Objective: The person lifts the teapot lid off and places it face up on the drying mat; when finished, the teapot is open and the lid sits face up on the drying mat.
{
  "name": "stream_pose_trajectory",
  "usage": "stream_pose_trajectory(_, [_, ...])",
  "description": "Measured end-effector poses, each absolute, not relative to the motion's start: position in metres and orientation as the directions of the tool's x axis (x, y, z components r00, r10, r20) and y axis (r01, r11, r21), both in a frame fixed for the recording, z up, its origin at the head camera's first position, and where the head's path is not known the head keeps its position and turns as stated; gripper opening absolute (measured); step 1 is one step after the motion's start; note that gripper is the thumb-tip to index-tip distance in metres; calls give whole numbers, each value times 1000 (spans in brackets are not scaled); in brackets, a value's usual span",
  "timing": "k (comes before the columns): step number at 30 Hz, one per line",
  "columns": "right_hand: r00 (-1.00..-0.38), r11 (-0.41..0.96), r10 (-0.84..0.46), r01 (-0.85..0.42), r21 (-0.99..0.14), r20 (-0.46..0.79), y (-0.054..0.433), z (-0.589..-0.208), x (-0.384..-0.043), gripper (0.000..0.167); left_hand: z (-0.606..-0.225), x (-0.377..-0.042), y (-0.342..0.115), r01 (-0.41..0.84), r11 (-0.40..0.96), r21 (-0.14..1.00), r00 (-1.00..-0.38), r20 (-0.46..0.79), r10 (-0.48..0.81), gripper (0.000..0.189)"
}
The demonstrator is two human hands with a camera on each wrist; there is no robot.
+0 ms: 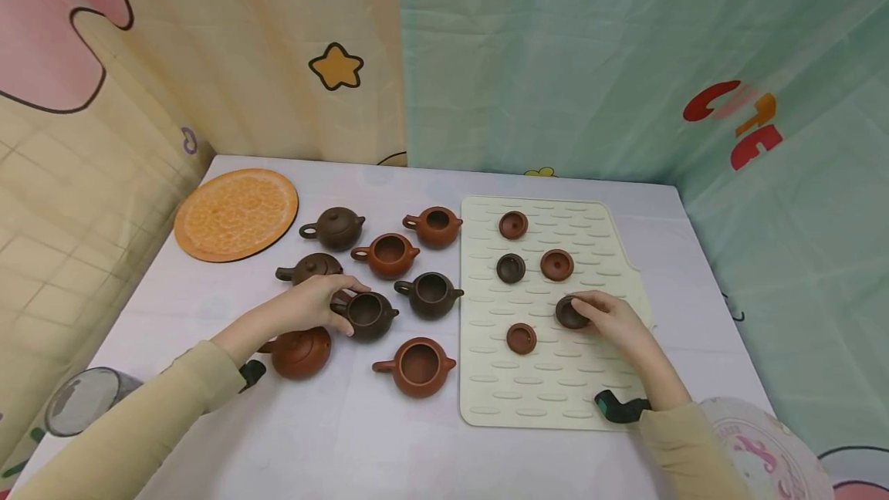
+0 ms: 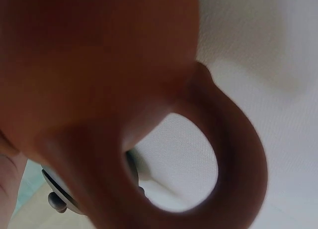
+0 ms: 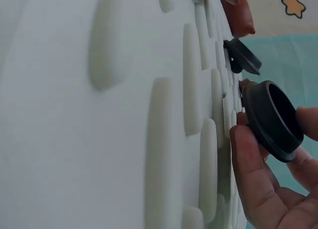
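Note:
My left hand [image 1: 321, 304] holds a lidless dark brown teapot [image 1: 372, 316] from its handle side, fingers at the far side and thumb at the near side. A reddish teapot [image 1: 300, 352] with its lid on sits beside that wrist. In the left wrist view a brown teapot's handle [image 2: 243, 164] fills much of the frame, and the fingers are mostly hidden. Over the cream mat [image 1: 486, 396], my right hand [image 1: 614, 321] pinches a dark teapot lid [image 3: 271, 119] between thumb and fingers, its hollow underside showing. Several lids, among them a dark one [image 1: 511, 268], lie on the mat.
Lidless teapots, including a reddish one [image 1: 420, 367] and a dark one [image 1: 432, 295], stand left of the mat. Lidded dark teapots [image 1: 337, 228] are farther left. An orange round mat [image 1: 236, 214] lies at back left, a glass [image 1: 90, 401] at front left, a pink-patterned round thing [image 1: 764, 450] at front right.

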State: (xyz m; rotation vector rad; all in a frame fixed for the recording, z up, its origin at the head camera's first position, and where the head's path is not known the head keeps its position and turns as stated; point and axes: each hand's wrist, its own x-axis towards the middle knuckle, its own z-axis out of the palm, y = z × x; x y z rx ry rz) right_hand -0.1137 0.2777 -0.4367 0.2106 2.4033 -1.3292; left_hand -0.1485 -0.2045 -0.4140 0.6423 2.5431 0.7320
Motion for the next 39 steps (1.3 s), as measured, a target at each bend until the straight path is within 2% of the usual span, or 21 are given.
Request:
stream_pose_trajectory(11, [-935, 625, -39, 252, -739, -352, 275, -440, -113, 50, -414, -148, -205, 300, 764, 571, -814, -265, 517, 63])
stream_pose_trajectory(31, [-936, 672, -83, 202, -713, -343, 272, -435, -114, 48, -406, -145, -203, 306, 769, 561, -792, -298, 532, 69])
stream_pose_trajectory(39, [-966, 754, -84, 99, -649, -245, 267, -417, -121, 48, -379, -134, -211, 273, 765, 583, -831, -257, 493, 64])
